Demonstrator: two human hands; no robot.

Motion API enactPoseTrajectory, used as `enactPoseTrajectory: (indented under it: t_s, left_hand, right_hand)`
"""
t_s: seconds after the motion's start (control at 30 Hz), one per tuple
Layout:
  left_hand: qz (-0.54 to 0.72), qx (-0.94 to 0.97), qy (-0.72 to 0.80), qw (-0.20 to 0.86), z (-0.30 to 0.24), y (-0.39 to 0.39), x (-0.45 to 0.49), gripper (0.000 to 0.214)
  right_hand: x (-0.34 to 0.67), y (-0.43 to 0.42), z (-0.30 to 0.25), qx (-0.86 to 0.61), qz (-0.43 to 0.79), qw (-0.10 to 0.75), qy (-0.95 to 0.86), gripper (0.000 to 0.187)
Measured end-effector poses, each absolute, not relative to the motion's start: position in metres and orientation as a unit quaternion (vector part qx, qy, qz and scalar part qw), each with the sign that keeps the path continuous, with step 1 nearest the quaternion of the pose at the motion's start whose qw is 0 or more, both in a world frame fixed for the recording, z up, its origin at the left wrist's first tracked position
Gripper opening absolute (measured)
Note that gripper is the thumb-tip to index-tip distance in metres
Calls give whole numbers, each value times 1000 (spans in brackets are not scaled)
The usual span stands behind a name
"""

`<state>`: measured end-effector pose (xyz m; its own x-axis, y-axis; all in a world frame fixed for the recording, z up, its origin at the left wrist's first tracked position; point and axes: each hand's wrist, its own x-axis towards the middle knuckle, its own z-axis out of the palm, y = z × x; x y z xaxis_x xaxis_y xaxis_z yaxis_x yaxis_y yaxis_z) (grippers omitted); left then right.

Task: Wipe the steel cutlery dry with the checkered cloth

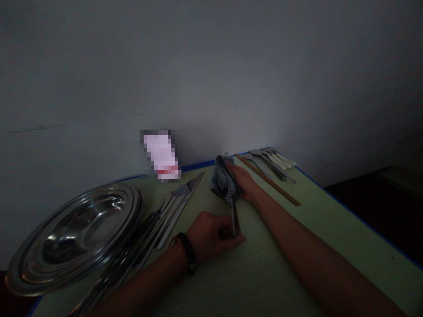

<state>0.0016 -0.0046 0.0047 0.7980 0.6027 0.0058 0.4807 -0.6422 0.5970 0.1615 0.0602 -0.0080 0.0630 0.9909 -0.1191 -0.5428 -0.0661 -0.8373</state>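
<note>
At the left hand (pixel 211 235), I read the thumb and curled fingers as closed on the lower end of a metal utensil (pixel 235 218), whose handle extends from the fingertips away from me and into a folded checked cloth (pixel 222 182) above the table (pixel 317 246). At the right hand (pixel 243 181), I read the fingers as wrapped closed about the cloth, enclosing the utensil's middle; the hidden section's shape I cannot tell. I locate the utensil between the loose flatware (pixel 180 213) and the chopsticks (pixel 280 189), touching neither.
</note>
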Motion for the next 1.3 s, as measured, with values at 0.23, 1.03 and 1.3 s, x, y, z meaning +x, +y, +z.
enactPoseTrajectory:
  t_s: [0.23,1.03,1.3]
  left_hand:
    - [118,886,367,257,3,-3,4,38]
    - [187,850,386,307,8,-2,5,30]
    - [187,841,400,312,11,-2,5,31]
  right_hand:
    - [159,58,-8,-352,635,594,-346,22]
    - [158,55,-8,-366,566,627,-389,41]
    - [157,60,-13,-424,489,642,-411,39]
